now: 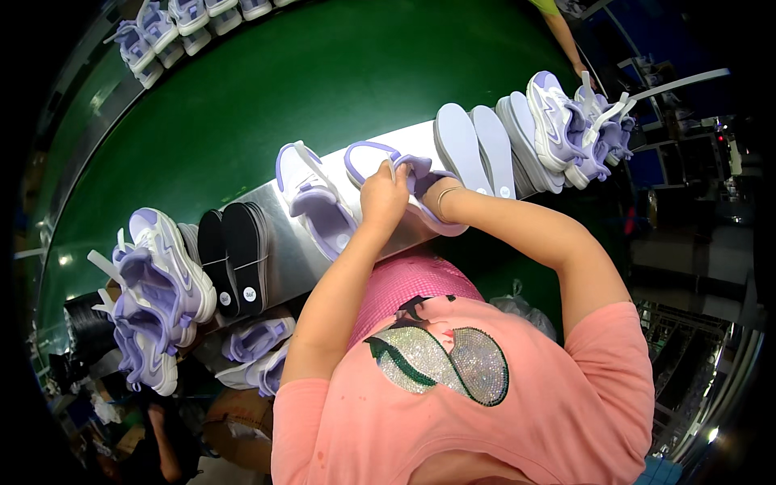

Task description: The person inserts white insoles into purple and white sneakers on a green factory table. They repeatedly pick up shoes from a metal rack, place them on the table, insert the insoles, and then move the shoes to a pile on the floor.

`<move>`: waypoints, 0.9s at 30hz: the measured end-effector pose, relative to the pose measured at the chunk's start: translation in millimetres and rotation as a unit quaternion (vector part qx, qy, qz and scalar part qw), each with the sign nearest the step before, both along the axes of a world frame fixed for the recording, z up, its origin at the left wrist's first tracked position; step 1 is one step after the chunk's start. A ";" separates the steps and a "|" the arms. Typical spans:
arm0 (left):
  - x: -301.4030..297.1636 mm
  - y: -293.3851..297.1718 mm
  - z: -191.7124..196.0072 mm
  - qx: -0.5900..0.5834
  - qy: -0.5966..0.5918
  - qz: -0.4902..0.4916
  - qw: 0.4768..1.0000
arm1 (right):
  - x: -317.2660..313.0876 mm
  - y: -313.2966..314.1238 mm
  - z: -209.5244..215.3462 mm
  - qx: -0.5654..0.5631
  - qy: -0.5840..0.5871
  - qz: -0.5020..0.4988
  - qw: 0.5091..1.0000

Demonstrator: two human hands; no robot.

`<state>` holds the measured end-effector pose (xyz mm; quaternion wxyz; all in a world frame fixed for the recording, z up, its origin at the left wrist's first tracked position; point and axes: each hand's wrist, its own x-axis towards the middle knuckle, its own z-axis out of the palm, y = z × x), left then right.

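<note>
A white and lilac sneaker [370, 153] lies on the metal shelf [287, 257] in front of me, toe pointing away. My left hand [385, 198] is closed on its tongue [415, 164], fingers pinching near the opening. My right hand [443, 200] reaches into the shoe; its fingers are hidden inside, so whether it holds anything does not show. Just left of it rests the matching sneaker [303, 178], a pale insole visible in its opening. To the right, pale grey insoles [459, 141] stand in stacks beside the shoe.
Stacks of black insoles [242, 250] and more sneakers [166, 250] sit at the left. Further sneakers [554, 121] fill the right end. Beyond runs a green belt [323, 73] with a shoe row [190, 20] at far left. Another person's arm [566, 40] appears far right.
</note>
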<state>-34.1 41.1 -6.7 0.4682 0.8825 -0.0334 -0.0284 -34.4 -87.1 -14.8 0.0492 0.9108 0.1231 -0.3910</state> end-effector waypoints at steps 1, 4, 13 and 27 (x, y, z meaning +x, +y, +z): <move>0.2 -5.0 1.8 0.004 -0.002 -0.007 1.000 | -1.5 -9.8 -9.6 0.044 0.012 -0.079 0.996; -0.5 5.5 -1.6 0.004 -0.004 0.020 1.000 | -13.7 9.0 72.0 -0.038 0.126 0.119 0.984; -6.8 10.2 9.3 -0.021 0.017 -0.021 0.999 | -28.7 -13.0 34.4 -0.060 0.102 0.163 0.980; -58.2 87.7 34.1 0.228 0.123 -0.028 0.965 | -60.6 94.0 47.6 0.171 0.032 0.069 0.982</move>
